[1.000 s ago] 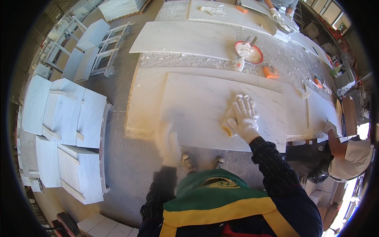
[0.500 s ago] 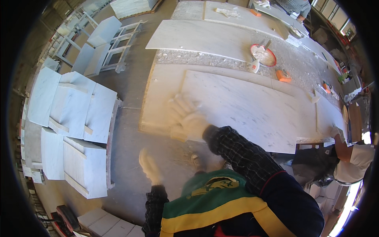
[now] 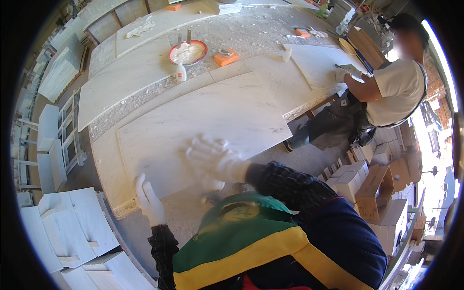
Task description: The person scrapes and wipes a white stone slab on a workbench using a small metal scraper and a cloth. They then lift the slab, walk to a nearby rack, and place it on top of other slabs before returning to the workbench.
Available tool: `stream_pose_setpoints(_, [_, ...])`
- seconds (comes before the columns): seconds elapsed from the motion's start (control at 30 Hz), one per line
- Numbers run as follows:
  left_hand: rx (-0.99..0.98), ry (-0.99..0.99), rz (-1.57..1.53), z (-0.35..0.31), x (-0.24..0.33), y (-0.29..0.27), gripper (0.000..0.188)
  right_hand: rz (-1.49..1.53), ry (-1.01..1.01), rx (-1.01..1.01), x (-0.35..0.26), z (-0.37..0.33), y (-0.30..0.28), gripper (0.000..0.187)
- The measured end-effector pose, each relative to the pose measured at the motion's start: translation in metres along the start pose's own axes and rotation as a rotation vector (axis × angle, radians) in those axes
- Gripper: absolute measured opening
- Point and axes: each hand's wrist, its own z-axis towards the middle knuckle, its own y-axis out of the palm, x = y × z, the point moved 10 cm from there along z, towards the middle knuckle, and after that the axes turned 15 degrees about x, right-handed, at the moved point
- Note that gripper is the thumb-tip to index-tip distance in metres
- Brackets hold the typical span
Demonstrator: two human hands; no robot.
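A white marble slab [image 3: 203, 111] with faint grey veins lies on a larger pale board [image 3: 108, 159] on the worktable. My right hand [image 3: 215, 157], in a white glove, is over the slab's near part with its fingers spread; it is slightly blurred, and I cannot tell whether the palm touches the stone. My left hand [image 3: 149, 200], gloved too, is held upright by the near edge of the board, fingers stretched out. Neither hand holds anything.
Beyond the slab are a red-rimmed bowl [image 3: 195, 54] of white paste, a white bottle [image 3: 181, 72] and an orange block [image 3: 225, 57]. At the right a co-worker [image 3: 394, 87] leans over another slab [image 3: 328, 65]. Stacked slabs [image 3: 79, 217] stand at lower left; cartons [image 3: 374, 191] at right.
My view has swung right, bringing the co-worker and cartons further in. My right hand has moved from the slab's left end toward its middle; my left hand is now nearer the board's edge.
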Motion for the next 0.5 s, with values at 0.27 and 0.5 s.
stream_pose_setpoints(0.27, [-0.157, 0.51, 0.418, -0.016, 0.052, 0.085, 0.032, -0.393, 0.367, 0.428, 0.132, -0.169, -0.153, 0.074])
stream_pose_setpoints(0.5, [-0.157, 0.424, 0.375, -0.014, 0.047, 0.083, 0.033, -0.252, 0.81, 0.287, 0.161, -0.29, -0.142, 0.056])
